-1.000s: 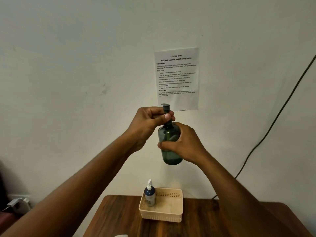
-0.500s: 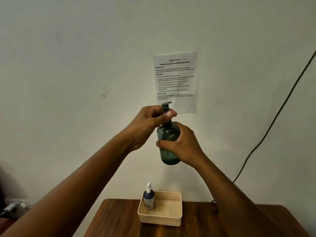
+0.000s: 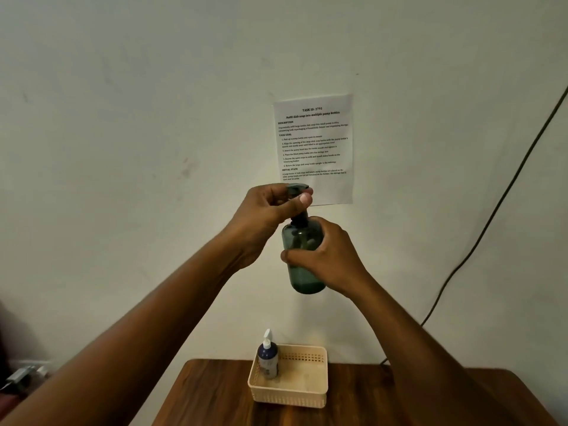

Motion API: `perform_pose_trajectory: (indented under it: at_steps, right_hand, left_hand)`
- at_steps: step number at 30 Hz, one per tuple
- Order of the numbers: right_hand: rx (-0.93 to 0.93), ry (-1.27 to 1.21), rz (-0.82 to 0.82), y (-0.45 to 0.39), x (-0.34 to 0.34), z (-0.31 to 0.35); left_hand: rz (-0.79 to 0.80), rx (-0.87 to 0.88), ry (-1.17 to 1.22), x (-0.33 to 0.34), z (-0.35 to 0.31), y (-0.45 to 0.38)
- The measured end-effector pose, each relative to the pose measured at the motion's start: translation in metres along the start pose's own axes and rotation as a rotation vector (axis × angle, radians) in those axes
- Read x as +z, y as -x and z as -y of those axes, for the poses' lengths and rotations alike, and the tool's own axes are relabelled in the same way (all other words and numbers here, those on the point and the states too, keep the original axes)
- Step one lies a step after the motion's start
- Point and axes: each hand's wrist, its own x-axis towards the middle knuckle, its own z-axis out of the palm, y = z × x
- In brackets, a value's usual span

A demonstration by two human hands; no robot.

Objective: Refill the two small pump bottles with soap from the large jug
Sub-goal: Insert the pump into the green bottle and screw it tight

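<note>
Since a second ago, bottle and hands dropped slightly in view against the wall sheet, and the left hand's fingers closed further over the pump head, hiding most of it. Left hand (image 3: 270, 207) had its grip pinched tight around the pump head (image 3: 297, 188), thumb across the front. Green pump bottle (image 3: 304, 259) was held upright in mid-air, well above the counter (image 3: 215, 395), pump collar seated at its neck. Right hand (image 3: 329, 256) had its grip wrapped around the bottle body, holding it. Below, the blue pump bottle (image 3: 268, 358) stood in the left corner of the beige basket (image 3: 289, 395) on the counter. Jug not in view. Step looked like screwing the pump head on or off; which way, cannot tell. To do it well: keep the bottle vertical, hold the body still with the right, turn only the collar with the left, avoid pressing the nozzle down.
</note>
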Motion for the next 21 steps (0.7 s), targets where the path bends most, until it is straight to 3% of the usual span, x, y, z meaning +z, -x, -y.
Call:
perform_pose_trajectory:
  at_steps: [3, 9, 12, 14, 18, 21]
  right_hand:
    - [0.001, 0.021, 0.012, 0.003, 0.001, -0.001]
    - [0.022, -0.043, 0.047, 0.012, -0.002, -0.005]
    - [0.017, -0.046, 0.047, 0.01, -0.003, -0.006]
    - [0.01, -0.034, 0.029, 0.009, -0.003, -0.005]
    - [-0.012, -0.017, 0.027, 0.009, -0.002, -0.001]
    - [-0.013, -0.018, 0.019, 0.009, -0.003, 0.0]
  left_hand:
    - [-0.063, 0.059, -0.02, 0.002, 0.002, 0.0]
    - [0.275, -0.069, 0.121, -0.014, -0.003, 0.0]
    - [0.34, -0.082, 0.176, -0.017, -0.001, -0.001]
    - [0.29, -0.084, 0.183, -0.014, 0.0, 0.0]
    - [-0.026, -0.04, 0.134, -0.002, 0.004, 0.002]
    - [-0.073, -0.026, 0.103, -0.001, 0.003, 0.001]
